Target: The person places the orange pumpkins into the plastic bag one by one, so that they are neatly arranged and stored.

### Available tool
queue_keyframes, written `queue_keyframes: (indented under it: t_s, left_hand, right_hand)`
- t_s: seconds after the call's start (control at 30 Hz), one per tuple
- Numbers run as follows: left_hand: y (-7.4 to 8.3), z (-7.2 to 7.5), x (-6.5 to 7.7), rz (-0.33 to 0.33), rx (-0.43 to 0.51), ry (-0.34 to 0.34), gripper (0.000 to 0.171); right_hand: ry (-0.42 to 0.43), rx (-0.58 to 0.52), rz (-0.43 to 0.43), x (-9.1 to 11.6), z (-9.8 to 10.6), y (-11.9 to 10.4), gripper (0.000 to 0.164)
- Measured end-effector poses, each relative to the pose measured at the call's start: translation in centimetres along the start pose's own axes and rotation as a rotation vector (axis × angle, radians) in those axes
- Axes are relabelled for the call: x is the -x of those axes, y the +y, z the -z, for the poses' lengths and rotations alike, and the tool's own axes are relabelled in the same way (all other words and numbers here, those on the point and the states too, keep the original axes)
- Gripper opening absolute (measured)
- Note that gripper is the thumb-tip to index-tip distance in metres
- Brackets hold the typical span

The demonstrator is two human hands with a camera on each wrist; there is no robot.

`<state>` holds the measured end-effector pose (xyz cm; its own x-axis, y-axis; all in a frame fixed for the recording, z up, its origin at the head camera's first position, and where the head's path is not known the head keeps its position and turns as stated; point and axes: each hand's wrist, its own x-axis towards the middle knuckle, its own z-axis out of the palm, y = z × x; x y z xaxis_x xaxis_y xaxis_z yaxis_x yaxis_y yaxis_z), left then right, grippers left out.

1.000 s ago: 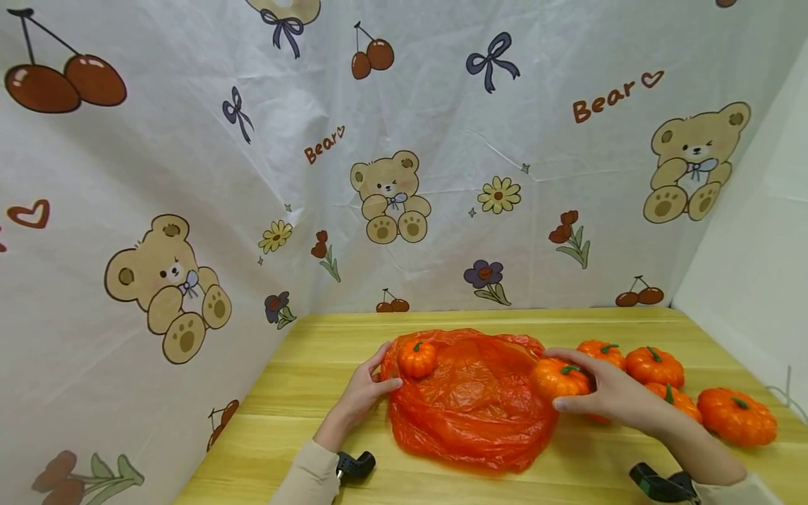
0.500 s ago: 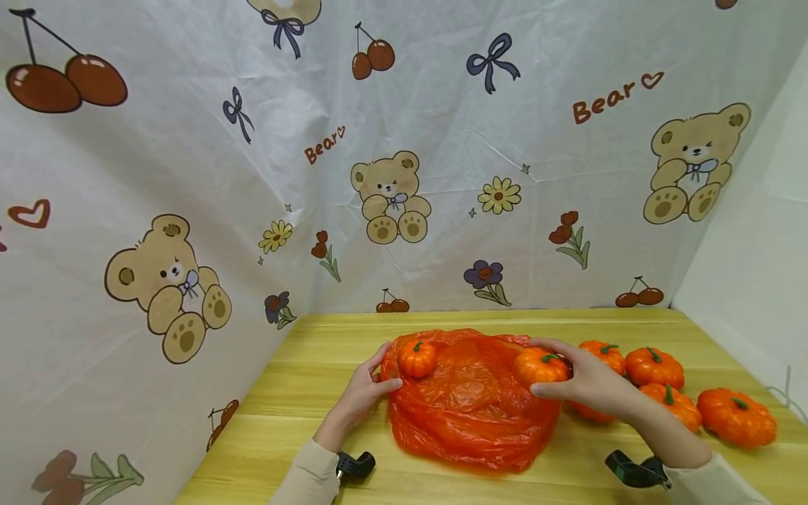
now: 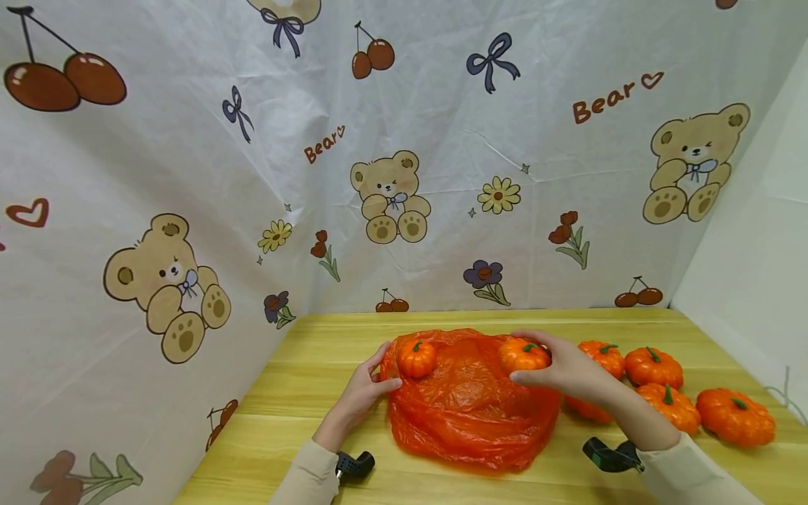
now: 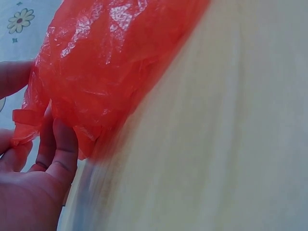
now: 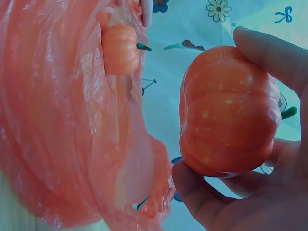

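Observation:
A red translucent plastic bag (image 3: 473,421) lies spread open on the table, its mouth facing up. At its left rim my left hand (image 3: 365,393) grips the film between thumb and fingers; the left wrist view shows the fingers (image 4: 65,144) curled against the bag (image 4: 110,62). One small orange pumpkin (image 3: 417,358) with a green stem sits inside the bag at the left. My right hand (image 3: 562,365) holds another small pumpkin (image 3: 522,353) over the right part of the bag's mouth, thumb and fingers around its sides. In the right wrist view this pumpkin (image 5: 228,113) appears clear of the bag.
Right of the bag several more pumpkins (image 3: 655,367) stand on the wooden table (image 3: 328,337), one (image 3: 590,409) of them partly behind my right hand and close to the bag. A printed bear cloth (image 3: 442,140) hangs behind, and a white panel (image 3: 751,280) borders the right side.
My right hand has carried its pumpkin leftward from the bag's right edge to over the opening. The left hand, the bag and the pumpkin inside have stayed put.

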<state>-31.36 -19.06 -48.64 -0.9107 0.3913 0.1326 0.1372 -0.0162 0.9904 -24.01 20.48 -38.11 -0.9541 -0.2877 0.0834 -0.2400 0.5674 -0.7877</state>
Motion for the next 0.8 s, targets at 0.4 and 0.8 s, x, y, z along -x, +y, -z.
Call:
queue_keyframes:
  t_s: [0.4, 0.8]
  left_hand:
    - [-0.1, 0.1, 0.1, 0.001, 0.008, -0.006, 0.09]
    - [0.0, 0.1, 0.0, -0.004, 0.018, -0.013, 0.091]
  right_hand:
    - [-0.039, 0.034, -0.003, -2.0, -1.0, -1.3, 0.084]
    - [-0.116, -0.042, 0.0, -5.1, -1.5, -1.1, 0.084]
